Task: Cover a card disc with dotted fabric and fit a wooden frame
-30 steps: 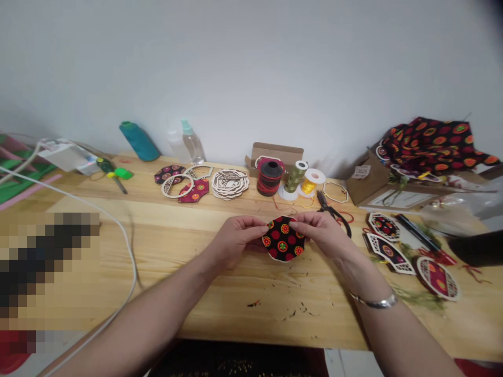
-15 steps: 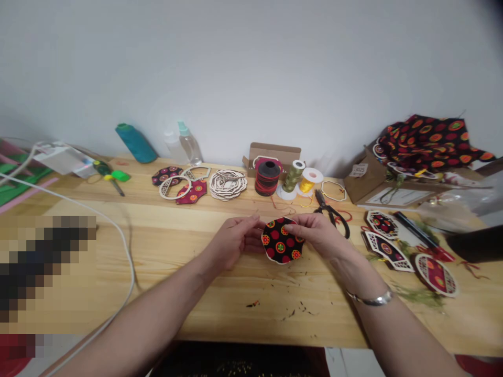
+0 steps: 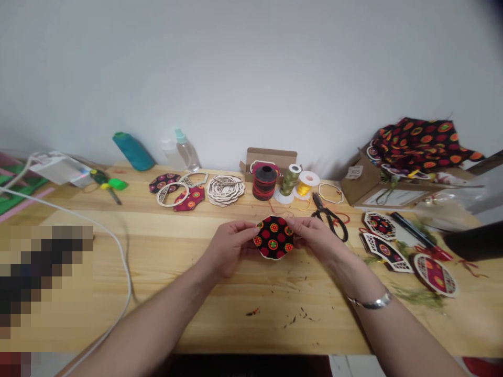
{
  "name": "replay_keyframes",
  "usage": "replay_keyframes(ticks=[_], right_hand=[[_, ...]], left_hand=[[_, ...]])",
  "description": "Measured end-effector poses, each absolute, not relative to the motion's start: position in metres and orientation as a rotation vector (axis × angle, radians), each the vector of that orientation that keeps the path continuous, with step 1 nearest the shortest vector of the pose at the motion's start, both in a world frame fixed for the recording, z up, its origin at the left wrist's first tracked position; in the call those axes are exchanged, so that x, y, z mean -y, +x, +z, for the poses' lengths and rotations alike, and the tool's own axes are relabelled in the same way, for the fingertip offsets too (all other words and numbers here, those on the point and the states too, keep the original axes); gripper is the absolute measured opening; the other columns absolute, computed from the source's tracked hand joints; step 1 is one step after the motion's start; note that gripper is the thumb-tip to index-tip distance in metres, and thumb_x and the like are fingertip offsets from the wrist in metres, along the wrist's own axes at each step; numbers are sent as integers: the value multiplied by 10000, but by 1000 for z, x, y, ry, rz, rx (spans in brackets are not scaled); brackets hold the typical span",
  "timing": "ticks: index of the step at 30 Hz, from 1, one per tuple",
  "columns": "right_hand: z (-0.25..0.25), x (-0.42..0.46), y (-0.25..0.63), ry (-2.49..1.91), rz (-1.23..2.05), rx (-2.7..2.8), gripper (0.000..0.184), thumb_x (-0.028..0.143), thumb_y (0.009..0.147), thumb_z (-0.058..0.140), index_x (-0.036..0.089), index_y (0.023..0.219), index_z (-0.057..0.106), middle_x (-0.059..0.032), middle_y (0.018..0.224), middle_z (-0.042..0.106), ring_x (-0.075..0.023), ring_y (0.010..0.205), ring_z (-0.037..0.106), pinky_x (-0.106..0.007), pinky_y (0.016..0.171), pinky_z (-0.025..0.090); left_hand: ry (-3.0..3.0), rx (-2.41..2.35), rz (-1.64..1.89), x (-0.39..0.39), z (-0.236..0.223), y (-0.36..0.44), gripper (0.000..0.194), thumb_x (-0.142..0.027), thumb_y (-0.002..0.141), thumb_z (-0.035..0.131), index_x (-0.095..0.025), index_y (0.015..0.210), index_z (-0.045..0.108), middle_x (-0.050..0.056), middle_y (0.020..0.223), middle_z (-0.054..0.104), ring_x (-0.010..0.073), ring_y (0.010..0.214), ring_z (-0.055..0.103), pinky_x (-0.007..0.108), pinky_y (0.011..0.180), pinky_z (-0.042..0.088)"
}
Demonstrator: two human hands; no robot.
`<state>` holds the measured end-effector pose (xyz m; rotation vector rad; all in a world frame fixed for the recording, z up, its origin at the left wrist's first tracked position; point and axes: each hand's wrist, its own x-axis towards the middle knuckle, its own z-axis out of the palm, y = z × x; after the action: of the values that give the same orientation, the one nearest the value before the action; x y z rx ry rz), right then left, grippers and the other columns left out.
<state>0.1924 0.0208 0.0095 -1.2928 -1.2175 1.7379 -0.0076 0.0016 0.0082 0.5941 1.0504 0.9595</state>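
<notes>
left hand [image 3: 230, 247] and right hand [image 3: 314, 239] clasped round black-and-red dotted fabric disc [image 3: 274, 238] at opposite edges; even two-sided pinch, disc level over pale pine workbench [image 3: 236, 327], mid-table, just left of black-handled scissors [image 3: 338, 231].

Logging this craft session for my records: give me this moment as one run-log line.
left hand: grips patterned black fabric disc / right hand: grips its opposite edge / nearest tool: black scissors on wooden bench

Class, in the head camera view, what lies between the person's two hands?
The round black fabric piece, dotted in red, lies between the left hand and the right hand, pinched by both, as the head view shows.
</notes>
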Motion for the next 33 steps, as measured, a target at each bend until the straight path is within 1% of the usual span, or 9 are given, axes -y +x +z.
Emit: replay_keyframes(ticks=[3, 6, 12, 14, 17, 21, 25, 29, 33], right_hand=[[9, -22, 191, -1259, 1752, 1216, 383, 526, 654, 760, 158, 650, 654, 5, 569, 563, -77, 494, 386, -258, 488, 239], [7, -23, 189, -1254, 1741, 1219, 342, 478, 636, 783, 157, 662, 667, -3, 599, 612, -76, 493, 408, -248, 484, 250], [3, -25, 187, -1201, 1758, 1128, 360, 452, 588, 805, 147, 750, 706, -10, 620, 650, -77, 504, 445, -231, 481, 255], [4, -26, 189, -1190, 1740, 1140, 331, 432, 591, 804, 150, 732, 704, -8, 618, 645, -81, 522, 461, -233, 497, 277], [8, -26, 196, -1207, 1721, 1249, 268, 401, 631, 786, 156, 695, 696, 2, 604, 623, -73, 515, 437, -237, 503, 278], [13, -24, 202, -1173, 1803, 1406, 245, 381, 666, 766, 156, 750, 714, 3, 637, 638, -79, 538, 447, -241, 515, 302], [17, -22, 202, -1125, 1852, 1482, 242, 384, 660, 765, 162, 743, 717, -4, 681, 668, -99, 593, 501, -248, 559, 357], [17, -22, 201, -1214, 1775, 1469, 291, 458, 696, 738, 174, 753, 721, -12, 652, 647, -101, 566, 487, -254, 530, 327], [15, -22, 199, -1263, 1736, 1371, 391, 557, 732, 680, 170, 678, 693, -31, 631, 626, -102, 547, 493, -257, 505, 301]], left_hand=[[521, -1050, 1052, -4, 10, -8, 127, -151, 674, 760, -98, 767, 692, 87, 715, 742, 198, 618, 704, 323, 601, 584], [494, -1025, 1090, -6, 11, -9, 121, -119, 670, 756, -100, 756, 672, 80, 705, 741, 196, 615, 711, 306, 600, 582], [513, -973, 1063, -4, 13, -9, 121, -108, 665, 748, -108, 754, 666, 75, 704, 740, 201, 634, 716, 311, 626, 583], [533, -943, 1025, -4, 13, -9, 115, -155, 689, 734, -109, 784, 688, 89, 740, 749, 208, 654, 718, 324, 639, 585], [566, -909, 954, -3, 13, -10, 207, -269, 746, 696, -115, 881, 724, 106, 813, 761, 207, 695, 715, 324, 655, 583], [658, -983, 876, 0, 10, -8, 274, -308, 682, 777, -123, 880, 741, 91, 779, 759, 185, 642, 691, 289, 604, 560], [770, -1035, 845, 3, 7, -7, 349, -293, 613, 834, -123, 907, 749, 90, 784, 762, 168, 630, 681, 262, 599, 532], [750, -1044, 875, 1, 6, -7, 310, -280, 610, 830, -114, 859, 752, 91, 749, 759, 172, 614, 682, 275, 600, 540], [648, -1032, 965, -2, 5, -7, 264, -239, 636, 812, -114, 858, 742, 91, 779, 765, 189, 665, 703, 309, 643, 577]])
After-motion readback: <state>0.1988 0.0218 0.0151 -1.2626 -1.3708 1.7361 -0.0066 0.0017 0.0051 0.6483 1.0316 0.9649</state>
